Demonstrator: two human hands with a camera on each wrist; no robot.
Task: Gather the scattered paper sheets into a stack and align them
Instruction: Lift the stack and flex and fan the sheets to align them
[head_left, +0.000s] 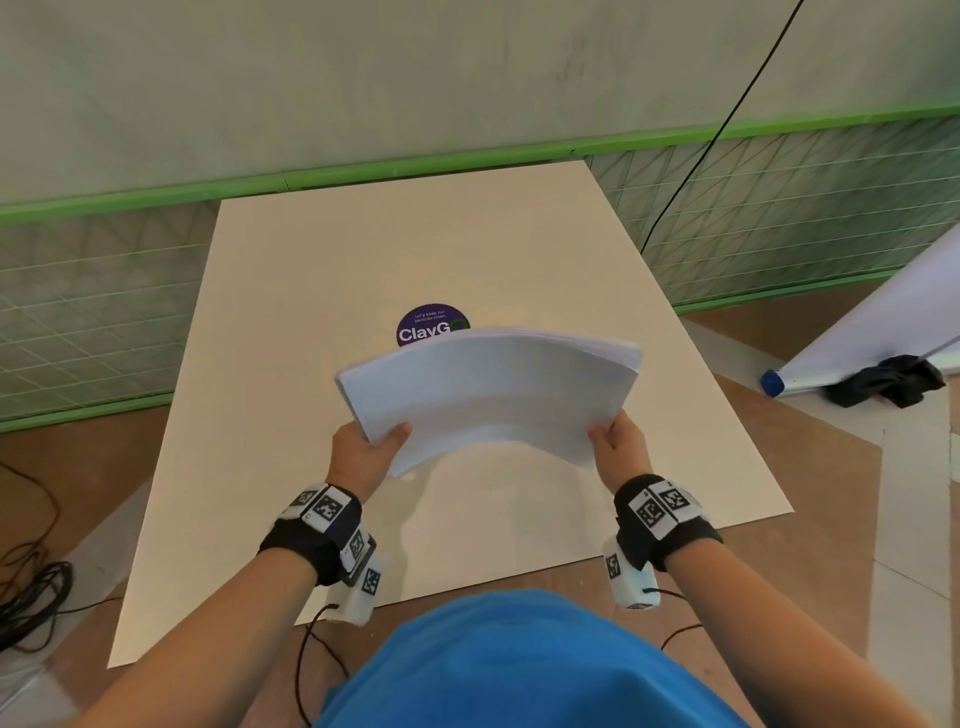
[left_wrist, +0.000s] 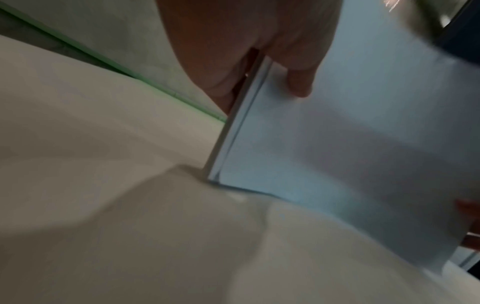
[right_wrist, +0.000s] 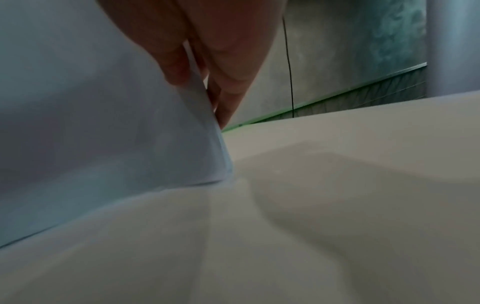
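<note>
A stack of white paper sheets (head_left: 488, 395) is held tilted over the cream table (head_left: 291, 291), its near edge down on the tabletop and the sheets bowed. My left hand (head_left: 371, 447) grips the stack's left side, thumb on the upper face. My right hand (head_left: 615, 441) grips the right side the same way. The left wrist view shows the paper stack (left_wrist: 350, 144) with its lower corner on the table and my left hand's thumb (left_wrist: 298, 82) on its face. In the right wrist view my right hand (right_wrist: 207, 72) pinches the paper edge (right_wrist: 103, 123).
A round purple sticker (head_left: 428, 322) lies on the table just behind the stack. A green-edged mesh barrier (head_left: 779, 208) runs behind the table. Black cables (head_left: 31, 597) lie on the floor at left, and a rolled white sheet with a dark cloth (head_left: 883, 387) at right.
</note>
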